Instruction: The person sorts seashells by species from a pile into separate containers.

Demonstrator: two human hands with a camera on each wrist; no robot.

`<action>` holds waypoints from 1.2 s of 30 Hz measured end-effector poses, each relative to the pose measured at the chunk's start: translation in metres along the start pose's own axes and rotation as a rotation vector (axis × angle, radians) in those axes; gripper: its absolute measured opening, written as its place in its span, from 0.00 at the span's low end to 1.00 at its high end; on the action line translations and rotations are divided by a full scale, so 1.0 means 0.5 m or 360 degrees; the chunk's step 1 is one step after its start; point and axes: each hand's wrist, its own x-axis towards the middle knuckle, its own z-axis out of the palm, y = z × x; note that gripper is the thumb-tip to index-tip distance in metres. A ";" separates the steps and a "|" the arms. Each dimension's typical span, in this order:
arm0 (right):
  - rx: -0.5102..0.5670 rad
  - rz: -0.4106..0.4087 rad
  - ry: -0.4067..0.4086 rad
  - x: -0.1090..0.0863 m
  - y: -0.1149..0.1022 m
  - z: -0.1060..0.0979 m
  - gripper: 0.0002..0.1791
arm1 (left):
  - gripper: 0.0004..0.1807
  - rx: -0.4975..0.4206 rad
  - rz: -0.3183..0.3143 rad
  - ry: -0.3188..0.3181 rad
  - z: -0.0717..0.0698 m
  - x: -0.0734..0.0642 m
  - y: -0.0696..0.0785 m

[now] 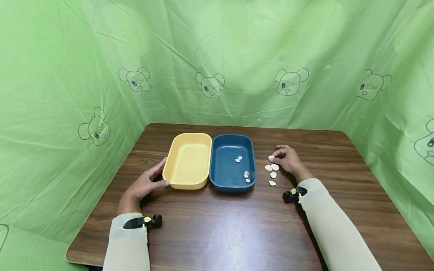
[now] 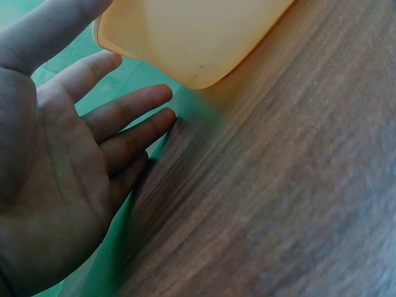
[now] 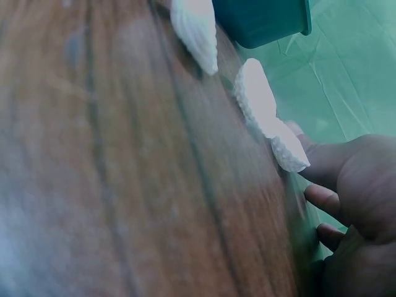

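Two trays, long axes forward, right grip pinching shell, left grip relaxed

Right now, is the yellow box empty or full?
Empty: the head view shows the yellow box with its whole floor bare.

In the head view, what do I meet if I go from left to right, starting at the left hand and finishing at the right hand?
Left hand, yellow tray, blue tray, white seashells outside it, right hand.
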 end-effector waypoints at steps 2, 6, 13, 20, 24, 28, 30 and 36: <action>0.0004 0.0005 0.0009 0.000 0.001 0.001 0.14 | 0.53 0.0005 -0.0004 0.0002 0.001 0.000 0.000; 0.0023 0.0021 0.0015 -0.002 -0.001 0.001 0.15 | 0.54 0.0014 -0.0010 0.0006 0.002 -0.001 0.001; 0.0061 0.0049 0.0036 -0.005 -0.003 -0.002 0.14 | 0.55 -0.0014 -0.0010 0.0010 0.002 -0.001 -0.001; 0.0128 0.0098 0.0079 -0.006 -0.009 -0.006 0.16 | 0.54 -0.0023 -0.0004 0.0003 0.002 0.002 -0.004; 0.0159 0.0117 0.0093 -0.005 -0.014 -0.011 0.17 | 0.54 -0.0031 0.0008 0.0000 0.001 0.002 -0.002; 0.0205 0.0112 0.0103 -0.007 -0.018 -0.017 0.19 | 0.54 -0.0040 0.0031 -0.0009 0.000 0.003 -0.002; 0.0235 0.0112 0.0110 -0.008 -0.020 -0.019 0.19 | 0.54 -0.0038 0.0036 -0.0010 0.000 0.003 -0.003; 0.0333 0.0113 0.0132 -0.010 -0.030 -0.023 0.20 | 0.55 -0.0038 0.0037 -0.0009 -0.001 0.002 -0.004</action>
